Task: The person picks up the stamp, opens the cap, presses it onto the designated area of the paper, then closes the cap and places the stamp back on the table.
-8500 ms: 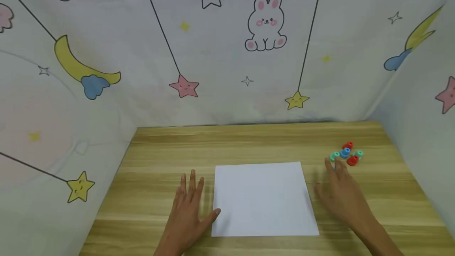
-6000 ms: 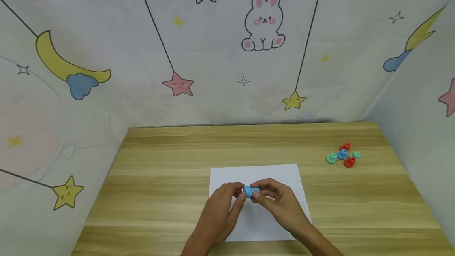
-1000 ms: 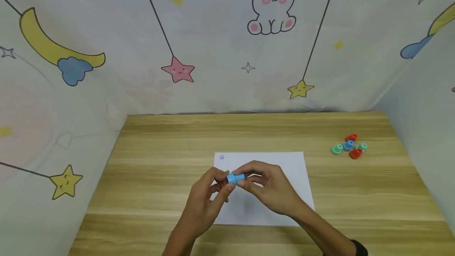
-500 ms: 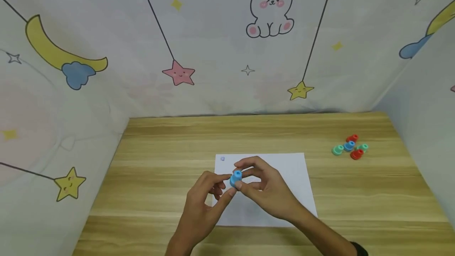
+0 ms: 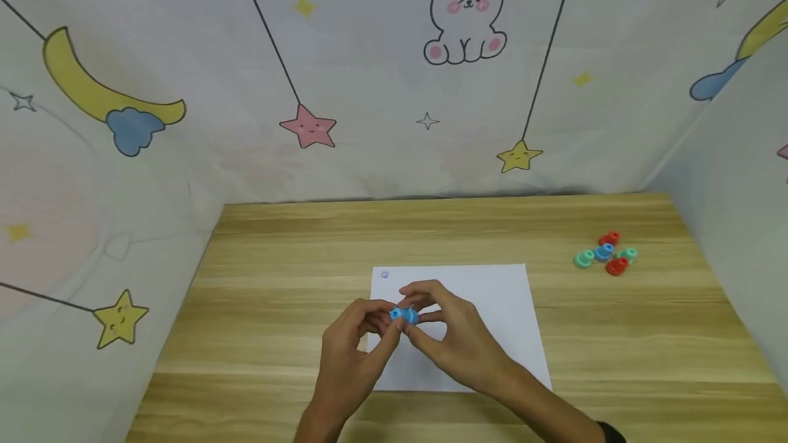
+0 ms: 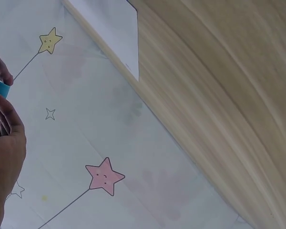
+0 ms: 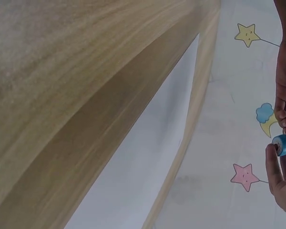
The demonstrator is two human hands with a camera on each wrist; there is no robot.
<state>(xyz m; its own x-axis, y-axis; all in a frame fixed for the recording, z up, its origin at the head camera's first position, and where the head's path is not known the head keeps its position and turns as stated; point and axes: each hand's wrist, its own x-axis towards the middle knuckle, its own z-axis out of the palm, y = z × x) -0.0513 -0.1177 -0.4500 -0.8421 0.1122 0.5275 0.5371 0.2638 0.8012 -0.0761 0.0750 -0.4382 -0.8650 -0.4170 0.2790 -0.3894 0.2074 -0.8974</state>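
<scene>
Over white paper (image 5: 511, 313), blue stamp (image 5: 404, 316) between hands (image 5: 355, 346) (image 5: 460, 344), both pinching it.

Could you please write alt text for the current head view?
A person's left hand and right hand hold a small blue piece over white paper with a small mark in one corner, on a wooden table. Five similar red, blue and green pieces sit at right.

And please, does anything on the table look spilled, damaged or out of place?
Nothing looks spilled or damaged. Only a tiny bluish mark near the far left corner of the paper stands out, because the rest that shows is plain white.
</scene>
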